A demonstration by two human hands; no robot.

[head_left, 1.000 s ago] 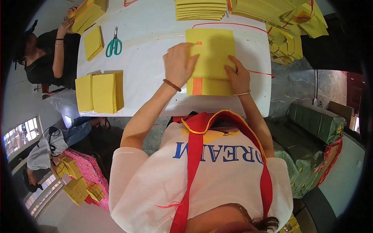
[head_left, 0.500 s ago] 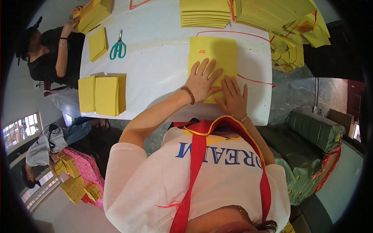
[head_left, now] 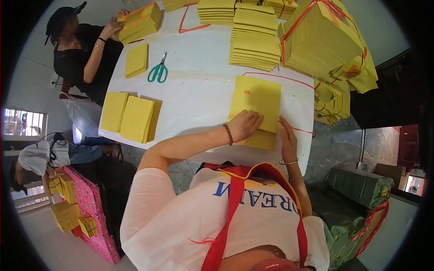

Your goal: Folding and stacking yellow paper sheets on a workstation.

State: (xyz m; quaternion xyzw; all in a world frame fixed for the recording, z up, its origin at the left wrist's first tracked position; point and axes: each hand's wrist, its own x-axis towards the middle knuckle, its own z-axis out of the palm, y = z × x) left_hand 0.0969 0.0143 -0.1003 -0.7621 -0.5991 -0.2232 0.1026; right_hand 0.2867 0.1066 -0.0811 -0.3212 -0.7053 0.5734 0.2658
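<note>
A flat yellow paper piece point(head_left: 257, 101) with a small orange mark lies on the white table in front of me. Its lower edge sits over another yellow layer point(head_left: 260, 142). My left hand point(head_left: 246, 125) is closed at that edge, fingers curled down onto the paper; their tips are hidden. Along the right side of the paper, my right hand point(head_left: 289, 141) stands on edge, fingers straight and nothing in them. A red cord point(head_left: 302, 130) runs out to the right from beside it.
Teal-handled scissors point(head_left: 158, 73) lie left of centre. Yellow stacks stand at left point(head_left: 137, 116) and at the back point(head_left: 255, 52). A large bundle point(head_left: 323, 45) tied with red strap is at far right. A co-worker's hands point(head_left: 118, 21) hold a yellow block at far left. Green wrapped packs point(head_left: 357, 194) stand right.
My left hand has curled from flat on the paper to closed at its lower edge. My right hand has come off the paper to its right side. The whole view has shifted.
</note>
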